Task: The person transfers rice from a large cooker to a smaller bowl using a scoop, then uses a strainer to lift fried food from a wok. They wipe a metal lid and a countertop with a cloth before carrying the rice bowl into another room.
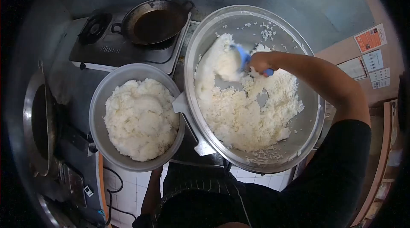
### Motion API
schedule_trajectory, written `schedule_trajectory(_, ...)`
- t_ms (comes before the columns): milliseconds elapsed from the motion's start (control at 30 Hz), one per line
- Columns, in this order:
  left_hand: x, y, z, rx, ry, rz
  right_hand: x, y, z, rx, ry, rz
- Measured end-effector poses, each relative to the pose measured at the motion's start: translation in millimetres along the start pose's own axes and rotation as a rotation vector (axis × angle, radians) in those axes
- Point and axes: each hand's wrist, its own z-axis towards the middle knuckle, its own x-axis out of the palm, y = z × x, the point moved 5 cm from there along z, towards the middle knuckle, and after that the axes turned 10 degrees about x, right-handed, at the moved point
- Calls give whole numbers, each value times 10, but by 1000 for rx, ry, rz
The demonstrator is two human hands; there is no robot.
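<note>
My right hand (259, 62) is closed round the handle of a blue rice scoop (243, 56), somewhat blurred, inside the large metal pot (318, 142). The scoop's head is at a mound of white cooked rice (228, 59), and more loose rice (247, 117) spreads over the pot's bottom. My left hand (158, 171) is at the near edge of a smaller grey bowl (97, 142), mostly under its rim, so its fingers are hidden. That bowl holds a big heap of cooked rice (141, 119).
Behind the bowl stands a gas stove (111, 55) with a dark two-handled pan (156, 20) on it. A large wok (38, 121) leans at the left. The pot's metal bracket (204, 147) juts out towards the bowl. Paper notices (370, 38) hang at the right.
</note>
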Motion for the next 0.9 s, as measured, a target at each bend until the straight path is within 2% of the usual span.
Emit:
schedule_trajectory(33, 23, 49, 12, 22, 0, 46, 141, 100, -112, 0, 155, 425)
schedule_trajectory(67, 61, 99, 5, 42, 1, 96, 221, 137, -150, -6, 154, 414)
schedule_trajectory(200, 94, 294, -47, 60, -28, 188, 704, 398, -222, -117, 569, 654)
schedule_trajectory(233, 62, 274, -37, 54, -32, 199, 652, 337, -424, -56, 482, 638)
schedule_trajectory(267, 52, 226, -33, 49, -31, 208, 671, 237, -461, -54, 489, 636)
schedule_trajectory(300, 2, 103, -4, 45, -37, 201, 662, 132, -503, -75, 596, 692)
schedule_trajectory(333, -137, -109, -35, -18, -82, -47, 659, 35, -555, -93, 705, 747)
schedule_trajectory(400, -462, -558, -194, -141, -160, -526, 759, -205, -679, -48, 701, 776)
schedule_trajectory(433, -541, -665, -230, -275, -263, -640, 810, -270, -751, -13, 683, 806)
schedule_trajectory(467, -487, -532, -213, -270, -270, -646, 900, -222, -873, -27, 698, 859)
schedule_trajectory(533, -295, -269, -198, -178, -35, -544, 973, -32, -1090, -27, 533, 884)
schedule_trajectory(567, -465, -508, -187, -224, -31, -625, 956, 99, -1055, -34, 525, 884)
schedule_trajectory(633, -352, -483, -218, -238, -102, -700, 971, 263, -834, -49, 515, 1050)
schedule_trajectory(733, -515, -670, -311, -241, -243, -806, 994, 366, -630, -88, 779, 1105)
schedule_trajectory(800, -645, -839, -409, -232, -225, -849, 943, 313, -738, -118, 832, 1111)
schedule_trajectory(900, -629, -788, -641, -280, -235, -973, 944, 229, -982, -156, 934, 1110)
